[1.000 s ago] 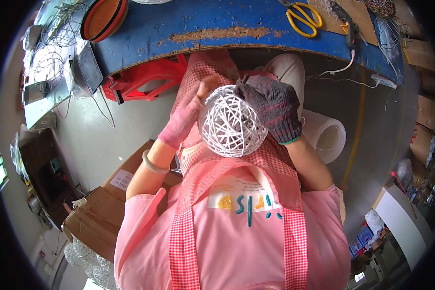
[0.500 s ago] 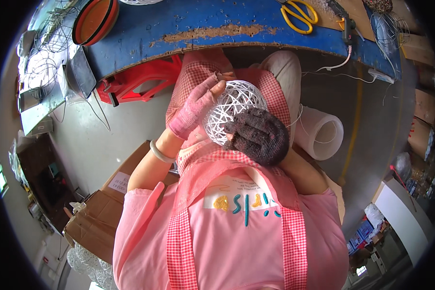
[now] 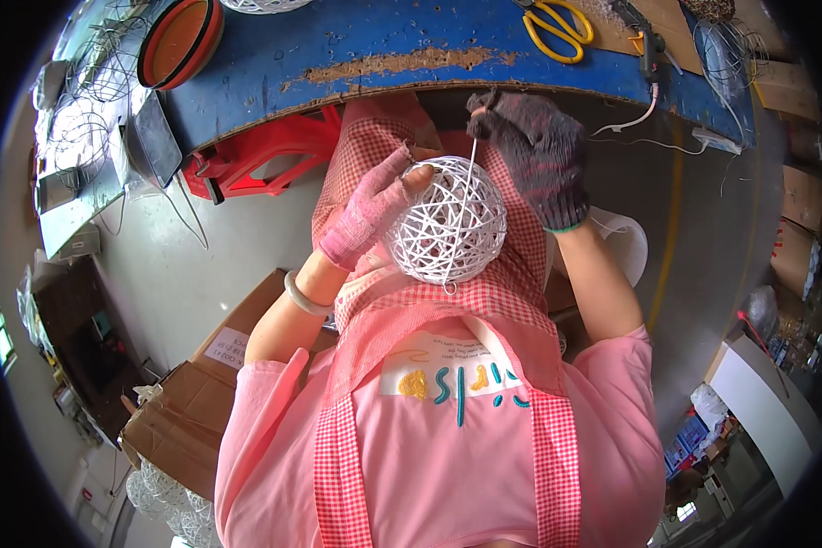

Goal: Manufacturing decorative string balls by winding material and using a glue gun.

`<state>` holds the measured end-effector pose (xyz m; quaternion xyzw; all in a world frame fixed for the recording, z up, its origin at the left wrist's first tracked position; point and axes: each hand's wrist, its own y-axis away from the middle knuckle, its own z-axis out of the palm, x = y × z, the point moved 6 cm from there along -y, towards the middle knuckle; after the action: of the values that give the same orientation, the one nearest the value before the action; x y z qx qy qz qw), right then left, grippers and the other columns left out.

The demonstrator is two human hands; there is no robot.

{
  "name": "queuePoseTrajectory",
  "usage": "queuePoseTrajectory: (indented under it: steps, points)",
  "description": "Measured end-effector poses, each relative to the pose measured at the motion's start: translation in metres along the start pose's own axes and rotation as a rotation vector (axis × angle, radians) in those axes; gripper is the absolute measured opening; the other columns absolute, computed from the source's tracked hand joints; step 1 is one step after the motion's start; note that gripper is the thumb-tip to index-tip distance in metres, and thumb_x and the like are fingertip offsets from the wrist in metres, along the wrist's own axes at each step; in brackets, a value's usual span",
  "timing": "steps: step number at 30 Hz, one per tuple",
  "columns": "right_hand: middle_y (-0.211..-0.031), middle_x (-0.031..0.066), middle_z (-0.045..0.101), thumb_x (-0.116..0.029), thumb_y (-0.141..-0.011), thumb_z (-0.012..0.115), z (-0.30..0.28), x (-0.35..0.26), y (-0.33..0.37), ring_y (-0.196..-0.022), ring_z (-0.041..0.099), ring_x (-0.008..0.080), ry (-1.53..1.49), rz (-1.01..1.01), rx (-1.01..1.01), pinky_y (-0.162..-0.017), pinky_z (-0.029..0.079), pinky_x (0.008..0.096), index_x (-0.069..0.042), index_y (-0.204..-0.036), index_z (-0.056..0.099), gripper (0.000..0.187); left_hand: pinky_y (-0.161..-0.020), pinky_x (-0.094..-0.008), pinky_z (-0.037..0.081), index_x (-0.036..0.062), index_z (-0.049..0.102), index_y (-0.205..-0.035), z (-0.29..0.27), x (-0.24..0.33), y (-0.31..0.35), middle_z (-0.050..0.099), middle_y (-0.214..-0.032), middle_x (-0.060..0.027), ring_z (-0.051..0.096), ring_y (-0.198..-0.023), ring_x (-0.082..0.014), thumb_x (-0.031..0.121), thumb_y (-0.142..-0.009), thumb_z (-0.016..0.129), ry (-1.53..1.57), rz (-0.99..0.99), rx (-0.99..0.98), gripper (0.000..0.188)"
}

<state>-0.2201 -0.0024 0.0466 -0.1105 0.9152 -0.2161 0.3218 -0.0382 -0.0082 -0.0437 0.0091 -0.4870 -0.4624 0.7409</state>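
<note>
A white openwork ball point(image 3: 452, 228) woven from thin strands rests over my lap against the checked apron. My left hand point(image 3: 370, 212), in a pink glove with bare fingertips, grips the ball's left side. Beyond the ball's upper right, my right hand point(image 3: 543, 155) wears a dark grey knitted glove. Its thumb and fingers pinch a white strand point(image 3: 472, 157), which runs taut down to the ball. A small ring point(image 3: 450, 288) shows at the ball's near side.
On the blue table point(image 3: 247, 59) lie yellow-handled scissors point(image 3: 559, 32), a glue gun point(image 3: 649, 57) with a white cord and an orange-and-black bowl point(image 3: 181, 46). A red stool point(image 3: 265, 155) stands underneath. A white roll point(image 3: 626, 245) is at right, a cardboard box point(image 3: 178, 416) at left.
My right hand has moved from the ball's near right side up and away toward the table, drawing the strand tight. My left hand stays on the ball.
</note>
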Motion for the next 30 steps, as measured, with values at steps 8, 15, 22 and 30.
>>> queuePoseTrajectory:
  steps: [8, 15, 22, 30]
  points:
    - [-0.096, 0.0076, 0.068, -0.021, -0.091, 0.056, 0.077, 0.042, 0.042, -0.086, 0.067, 0.0248, 0.211, -0.01, -0.333, -0.072, 0.054, 0.0364, -0.013, -0.102, 0.069, 0.019, -0.089, -0.0294, 0.049, 0.0007, 0.052, -0.128, 0.004, 0.003, 0.002, 0.064, -0.112, -0.0079, 0.061, -0.103, -0.0158, 0.032, -0.097, 0.059, -0.067, 0.054, -0.046, 0.045]
    - [-0.089, 0.0094, 0.067, -0.021, -0.088, 0.061, 0.037, -0.008, 0.022, -0.079, 0.066, 0.0253, -0.014, 0.042, -0.19, -0.067, 0.054, 0.0376, -0.01, -0.095, 0.069, 0.015, -0.106, -0.0375, 0.043, -0.0004, 0.036, -0.145, -0.019, -0.007, 0.015, 0.051, -0.138, -0.0163, 0.053, -0.123, -0.0232, 0.065, -0.095, 0.038, 0.014, 0.079, -0.001, 0.083]
    - [-0.1, 0.0056, 0.071, -0.02, -0.08, 0.076, 0.002, -0.077, 0.018, -0.088, 0.069, 0.0248, -0.106, -0.215, 0.011, -0.075, 0.055, 0.0345, -0.012, -0.097, 0.067, 0.021, -0.106, -0.0412, 0.044, 0.0005, 0.037, -0.142, -0.019, 0.038, -0.007, 0.05, -0.138, -0.0148, 0.055, -0.122, -0.0267, 0.074, -0.091, 0.03, 0.334, 0.158, -0.01, 0.09]
    - [-0.11, 0.002, 0.069, -0.022, -0.074, 0.077, 0.008, -0.075, 0.061, -0.1, 0.066, 0.0215, -0.066, -0.218, -0.067, -0.082, 0.055, 0.0378, -0.018, -0.102, 0.07, 0.029, -0.094, -0.0291, 0.049, -0.0026, 0.051, -0.132, -0.01, 0.014, 0.003, 0.063, -0.118, -0.0084, 0.061, -0.107, -0.015, 0.035, -0.1, 0.053, 0.001, 0.037, -0.138, 0.049]
